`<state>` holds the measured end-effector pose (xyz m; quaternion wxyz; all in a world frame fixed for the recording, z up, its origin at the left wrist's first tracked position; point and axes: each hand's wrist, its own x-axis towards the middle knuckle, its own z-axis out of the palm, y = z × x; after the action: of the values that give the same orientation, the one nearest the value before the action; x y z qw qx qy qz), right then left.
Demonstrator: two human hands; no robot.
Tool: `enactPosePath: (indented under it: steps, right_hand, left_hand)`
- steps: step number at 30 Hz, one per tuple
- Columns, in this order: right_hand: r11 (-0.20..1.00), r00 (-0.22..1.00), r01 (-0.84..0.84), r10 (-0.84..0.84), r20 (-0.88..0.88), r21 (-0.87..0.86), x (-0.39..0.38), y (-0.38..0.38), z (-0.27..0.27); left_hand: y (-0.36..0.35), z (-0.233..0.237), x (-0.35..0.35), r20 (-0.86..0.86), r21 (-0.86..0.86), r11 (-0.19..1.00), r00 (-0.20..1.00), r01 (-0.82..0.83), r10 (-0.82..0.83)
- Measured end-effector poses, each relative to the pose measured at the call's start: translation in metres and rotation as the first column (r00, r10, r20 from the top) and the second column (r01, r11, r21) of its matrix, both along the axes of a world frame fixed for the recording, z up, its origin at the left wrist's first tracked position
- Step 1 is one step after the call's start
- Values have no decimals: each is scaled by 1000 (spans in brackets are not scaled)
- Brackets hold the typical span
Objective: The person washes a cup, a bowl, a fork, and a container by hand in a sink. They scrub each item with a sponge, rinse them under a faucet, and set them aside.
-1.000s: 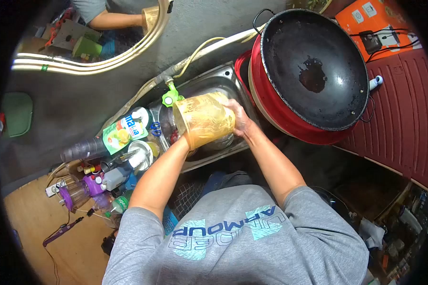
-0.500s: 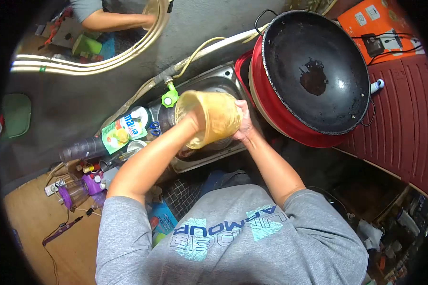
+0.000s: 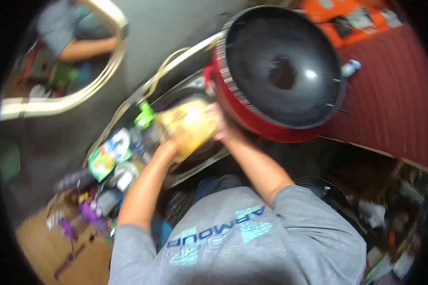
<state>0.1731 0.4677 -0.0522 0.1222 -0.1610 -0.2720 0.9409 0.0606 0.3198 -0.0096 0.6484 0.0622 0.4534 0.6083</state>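
Note:
A yellowish plastic tub (image 3: 188, 124), smeared by motion, is held tilted over the metal sink (image 3: 202, 159). My right hand (image 3: 217, 122) grips its right end, with the fingers curled round the outside. My left hand (image 3: 177, 141) is at the tub's lower left side, its fingers hidden or blurred. Just left of the tub, a bright green tap (image 3: 145, 115) sticks out from the pipe along the wall.
A big black wok (image 3: 280, 71) rests on a red basin (image 3: 252, 116) to the right of the sink. A green-and-white refill pouch (image 3: 108, 154) lies on the left among other items. A mirror frame (image 3: 104, 80) hangs at upper left, and a dark red ridged panel (image 3: 385, 90) stands at right.
The tub has tipped so its open mouth no longer faces me. My left hand was inside it and now shows at its lower left side. The whole view has shifted and blurred.

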Motion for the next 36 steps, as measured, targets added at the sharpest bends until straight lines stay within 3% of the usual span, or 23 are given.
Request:
enactPosePath:
  steps: [1,2,3,4,5,6,8,9,10,11,13,15,17,21,23,24,26,27,29,33,35,36]
  right_hand:
    - [911,979,-192,203,-10,-364,-13,1,-2]
    - [917,984,-150,174,34,-369,-11,-7,-2]
    - [980,992,-76,92,81,-186,-16,-14,-10]
    - [959,986,-143,159,46,-246,-24,-11,-23]
    - [997,998,35,-32,53,-62,-27,-15,-23]
    - [1000,997,29,-30,73,7,-25,-8,-24]
    - [988,995,-71,80,63,-138,-18,4,4]
    - [930,983,-170,182,6,-325,-14,4,20]
    - [909,979,-174,202,35,-378,-15,1,17]
    - [914,979,-180,203,25,-363,-14,1,20]
    - [837,967,-245,248,-60,-490,-6,-4,22]
    - [863,954,-297,282,-98,-409,-11,-10,23]
    - [802,917,-390,385,-107,-453,-15,-11,26]
    - [845,972,-233,211,-101,-482,2,-19,38]
    - [911,989,-143,142,-29,-387,29,-13,60]
    - [908,988,-142,153,-2,-394,34,-15,59]
    - [900,981,-148,187,55,-410,38,-21,56]
    - [902,982,-141,180,57,-408,39,-21,57]
    - [805,965,-251,251,-75,-538,44,-19,62]
    - [893,994,-32,76,80,-449,25,-37,24]
    - [960,994,6,25,106,-281,24,-44,28]
    - [927,995,-9,46,89,-374,26,-37,30]
  left_hand:
    - [-2,1,0,-23,-2,1000,999,24,-24]
    - [-2,3,-1,-31,-9,1000,999,29,-29]
    - [-1,4,-1,-15,-15,1000,1000,23,-23]
    - [3,3,-2,2,-16,1000,1000,15,-15]
    - [8,6,-1,29,-10,1000,1000,2,-1]
    - [15,13,0,54,3,1000,999,-9,9]
    - [23,28,4,104,45,999,994,-22,17]
    - [23,34,7,115,61,998,993,-22,15]
    - [21,35,10,109,78,997,994,-16,7]
    - [9,-10,0,37,-74,996,998,-52,55]
    - [4,11,3,16,-70,997,999,29,-28]
    - [-2,24,4,-10,-67,995,997,70,-71]
    - [-3,30,1,-56,-77,992,993,98,-102]
    - [-13,27,-11,-121,-72,994,989,79,-87]
    - [2,111,28,50,47,993,993,-107,104]
    - [-4,110,31,-29,73,982,984,-173,176]
    - [-36,9,-1,-463,297,924,810,-241,360]
    - [-25,61,32,-852,62,998,521,-2,54]
    - [-29,71,56,-995,92,995,47,-26,93]
    - [-36,59,28,-987,-28,997,155,74,-39]
    - [-29,66,28,-899,52,995,430,-79,81]
    - [-39,56,28,-949,56,998,310,-4,55]
